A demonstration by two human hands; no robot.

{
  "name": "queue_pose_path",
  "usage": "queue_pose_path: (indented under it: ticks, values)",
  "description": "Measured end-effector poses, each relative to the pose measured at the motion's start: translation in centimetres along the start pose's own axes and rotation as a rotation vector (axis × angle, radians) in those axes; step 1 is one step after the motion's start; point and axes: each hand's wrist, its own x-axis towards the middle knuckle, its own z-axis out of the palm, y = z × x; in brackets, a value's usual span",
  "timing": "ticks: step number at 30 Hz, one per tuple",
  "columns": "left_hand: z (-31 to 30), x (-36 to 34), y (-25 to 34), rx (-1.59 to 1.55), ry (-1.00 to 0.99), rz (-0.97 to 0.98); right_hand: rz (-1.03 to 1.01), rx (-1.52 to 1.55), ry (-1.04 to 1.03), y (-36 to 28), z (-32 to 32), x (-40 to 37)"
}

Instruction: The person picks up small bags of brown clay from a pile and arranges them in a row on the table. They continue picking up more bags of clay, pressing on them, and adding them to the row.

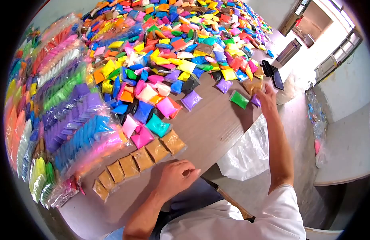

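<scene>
A table [211, 130] bears coloured packets [185, 66]; the left hand [178, 177] curls loosely beside brown packets [142, 159]. The right hand [267, 98] meets a tan packet [251, 85]; grip unclear.

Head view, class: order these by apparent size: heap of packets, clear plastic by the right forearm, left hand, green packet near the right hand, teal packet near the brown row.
Heap of packets
Clear plastic
Left hand
Teal packet, green packet: unsure; close in size, and the teal lies nearer the camera.
</scene>
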Motion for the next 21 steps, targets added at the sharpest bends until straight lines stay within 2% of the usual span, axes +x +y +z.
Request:
queue_pose_path:
  ticks: [1, 5, 7, 9, 15, 16, 18, 21]
  values:
    - [-0.1, 0.0, 0.2, -0.005, -0.015, -0.008, 0.03, 0.138, -0.041, -1.1, 1.8, -2.8]
    - [-0.7, 0.0, 0.1, -0.037, -0.051, -0.044, 0.243, 0.33, -0.258, -1.1, 5.8, -12.2]
    - [-0.7, -0.1, -0.3, -0.052, -0.058, -0.057, 0.38, 0.332, -0.42, -3.2, 8.5, -16.1]
    - [-0.6, -0.2, -0.9, -0.095, -0.043, -0.019, 0.452, 0.257, -0.448, -3.9, 10.7, -18.8]
    - [-1.2, -0.5, -1.6, -0.047, -0.082, -0.11, 0.455, 0.314, -0.566, -3.3, 14.6, -22.3]
    - [-1.0, -0.4, -1.6, -0.047, -0.077, -0.114, 0.45, 0.34, -0.565, -3.1, 15.0, -22.7]
    - [-0.4, -0.5, -1.7, -0.32, 0.054, 0.001, 0.422, 0.353, -0.539, -3.1, 15.8, -23.9]
    - [-0.5, -0.6, -2.5, -0.253, 0.059, -0.05, 0.399, 0.284, -0.487, -4.4, 16.3, -24.6]
